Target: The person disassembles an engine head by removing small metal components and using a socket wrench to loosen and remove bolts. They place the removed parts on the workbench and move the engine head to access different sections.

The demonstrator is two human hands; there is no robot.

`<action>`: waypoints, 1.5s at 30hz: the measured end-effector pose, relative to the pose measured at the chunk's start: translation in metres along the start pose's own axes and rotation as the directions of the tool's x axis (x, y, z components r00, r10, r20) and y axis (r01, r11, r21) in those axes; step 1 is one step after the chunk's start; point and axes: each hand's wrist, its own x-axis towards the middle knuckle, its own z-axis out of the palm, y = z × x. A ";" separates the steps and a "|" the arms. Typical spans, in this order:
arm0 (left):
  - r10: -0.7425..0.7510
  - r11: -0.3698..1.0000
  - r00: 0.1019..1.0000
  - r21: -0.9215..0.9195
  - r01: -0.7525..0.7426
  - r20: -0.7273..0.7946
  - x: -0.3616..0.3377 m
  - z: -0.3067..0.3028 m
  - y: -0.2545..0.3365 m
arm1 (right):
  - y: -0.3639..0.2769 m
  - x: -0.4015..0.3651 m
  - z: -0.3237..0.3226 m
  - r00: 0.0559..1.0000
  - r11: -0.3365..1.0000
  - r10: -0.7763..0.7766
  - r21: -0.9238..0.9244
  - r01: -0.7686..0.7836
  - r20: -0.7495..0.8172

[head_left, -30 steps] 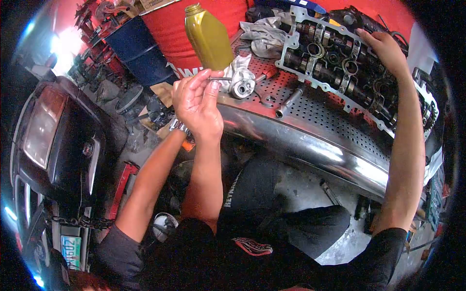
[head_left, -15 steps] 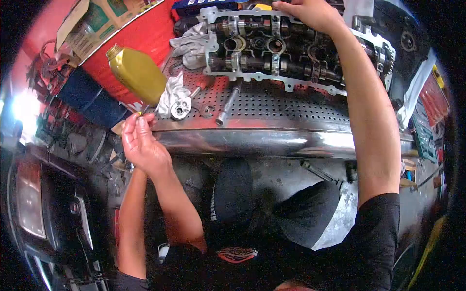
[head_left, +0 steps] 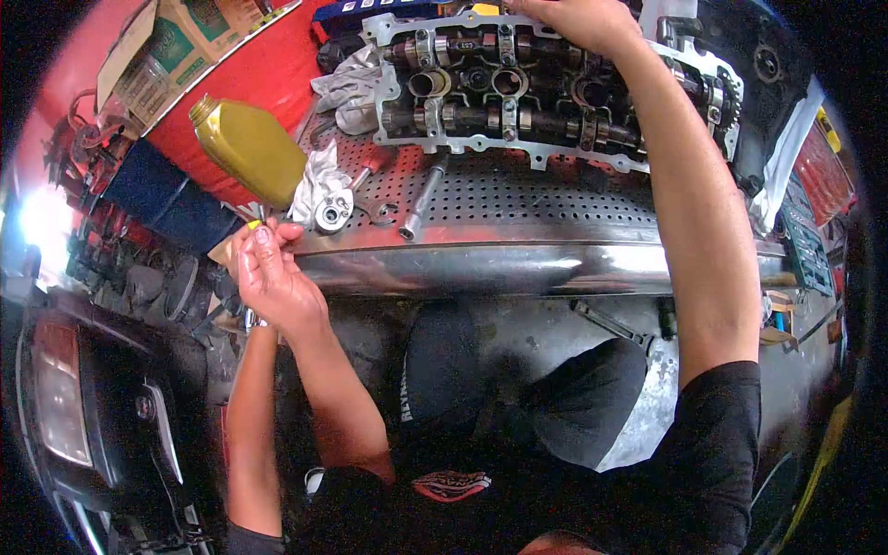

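Observation:
My left hand (head_left: pixel 275 273) is closed in a pinch at the bench's left front, with a small yellow piece (head_left: pixel 254 224) at its fingertips; its kind is too small to make out. Another person's forearm (head_left: pixel 252 425) comes up close behind, its hand mostly hidden by mine. My right hand (head_left: pixel 592 23) lies on the far edge of an engine cylinder head (head_left: pixel 546 159), fingers stretched out and partly cut off by the frame. Camshafts (head_left: pixel 467 117) show in the head. A ratchet (head_left: pixel 332 215) with a red-and-chrome handle lies near my left hand, partly over a white rag (head_left: pixel 316 176).
A tilted olive-gold oil bottle (head_left: pixel 250 148) stands behind the rag. A long socket tool (head_left: pixel 423 205) lies on the perforated metal bench (head_left: pixel 555 208), which has a rounded chrome edge (head_left: pixel 481 270). A red drum (head_left: pixel 194 125) stands at left, a car headlight (head_left: pixel 63 393) at lower left.
The whole view has shifted slightly, moving the bench and cylinder head a little up and left. The yellow piece shows more at my left fingertips. My right hand stays on the head.

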 end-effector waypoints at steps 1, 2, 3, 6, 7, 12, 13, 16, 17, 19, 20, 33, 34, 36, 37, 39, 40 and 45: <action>0.048 0.997 0.998 0.066 -0.050 0.029 0.004 -0.005 -0.007 | 0.001 0.000 0.002 0.999 0.999 -0.018 0.032 0.018 -0.029; 0.093 0.987 0.993 0.125 -0.101 0.066 0.006 -0.006 -0.014 | 0.002 -0.001 0.004 0.998 0.998 -0.029 0.061 0.033 -0.060; 0.066 0.988 0.997 0.141 -0.070 0.034 0.005 0.002 -0.012 | 0.005 -0.001 0.004 0.995 0.996 -0.034 0.085 0.042 -0.092; 0.037 0.981 0.999 0.193 -0.035 -0.008 0.002 0.035 0.005 | 0.010 0.000 0.002 0.997 0.993 -0.041 0.104 0.048 -0.064; 0.027 0.980 1.000 0.195 -0.027 0.006 0.001 0.042 0.007 | 0.011 0.001 0.001 0.998 0.990 -0.044 0.132 0.049 -0.039; -0.014 0.965 0.995 0.260 -0.013 0.102 -0.002 0.064 0.016 | 0.004 -0.023 -0.026 0.999 0.961 -0.051 0.272 0.045 0.016; -0.023 0.944 0.996 0.329 -0.005 0.083 -0.001 0.069 0.020 | 0.012 -0.007 -0.005 0.996 0.967 -0.087 0.240 0.091 -0.029; 0.021 0.964 0.996 0.263 -0.042 0.081 0.008 0.092 0.011 | 0.019 0.002 0.009 0.999 0.997 -0.035 0.068 0.034 0.007; 0.055 0.978 0.991 0.195 -0.078 0.122 0.017 0.099 0.004 | 0.020 0.002 0.008 0.999 0.996 -0.042 0.080 0.044 -0.021; 0.050 0.992 0.981 0.106 -0.071 0.187 0.033 0.124 0.002 | 0.022 0.004 0.017 0.995 0.994 -0.059 0.092 0.066 -0.077; 0.038 0.996 0.977 0.069 -0.053 0.208 0.041 0.135 0.001 | 0.023 0.004 0.018 0.991 0.993 -0.071 0.087 0.081 -0.110; 0.235 0.852 0.760 0.248 -0.461 0.605 0.110 0.297 0.033 | 0.029 -0.002 0.025 0.935 0.952 -0.115 0.233 0.200 -0.335; 0.191 0.846 0.747 0.279 -0.454 0.636 0.108 0.303 0.036 | 0.029 -0.006 0.023 0.937 0.951 -0.106 0.242 0.194 -0.332; 0.169 0.887 0.689 0.195 -0.418 0.705 0.108 0.313 0.033 | 0.029 -0.006 0.020 0.938 0.948 -0.110 0.249 0.198 -0.330; 0.189 0.885 0.684 0.179 -0.430 0.705 0.107 0.316 0.033 | 0.030 -0.004 0.022 0.936 0.946 -0.120 0.247 0.209 -0.331; 0.226 0.880 0.675 0.150 -0.451 0.703 0.103 0.320 0.033 | 0.031 -0.003 0.024 0.931 0.943 -0.134 0.244 0.225 -0.340; 0.215 0.885 0.673 0.151 -0.441 0.708 0.103 0.321 0.033 | 0.031 -0.003 0.025 0.927 0.943 -0.136 0.243 0.229 -0.349; 0.121 0.946 0.683 0.124 -0.299 0.721 0.102 0.321 0.034 | 0.028 -0.005 0.024 0.926 0.953 -0.143 0.204 0.225 -0.350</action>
